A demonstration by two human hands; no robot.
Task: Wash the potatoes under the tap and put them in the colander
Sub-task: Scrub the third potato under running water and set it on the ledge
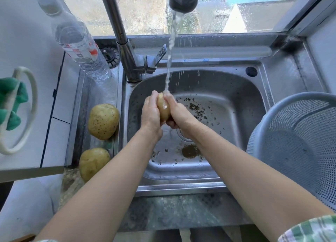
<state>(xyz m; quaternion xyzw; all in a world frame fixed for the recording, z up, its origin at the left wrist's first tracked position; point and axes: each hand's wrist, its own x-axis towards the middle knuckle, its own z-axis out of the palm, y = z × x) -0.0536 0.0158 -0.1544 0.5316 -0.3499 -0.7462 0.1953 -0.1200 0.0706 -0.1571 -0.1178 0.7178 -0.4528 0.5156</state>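
Observation:
A wet yellow potato (163,108) is pressed between my left hand (150,112) and my right hand (177,112) over the steel sink (236,100). Water runs from the tap (125,47) straight onto the potato and my fingers. Two more potatoes lie on the sink's left ledge: a large one (103,121) and another (93,162) nearer to me. A grey mesh colander (298,141) stands to the right of the sink with nothing visible inside it.
Dirt specks and a brown puddle (190,150) lie on the sink floor around the drain. A clear plastic bottle (80,47) stands left of the tap. A white hoop with green cloth (12,103) rests on the left counter. A window is behind.

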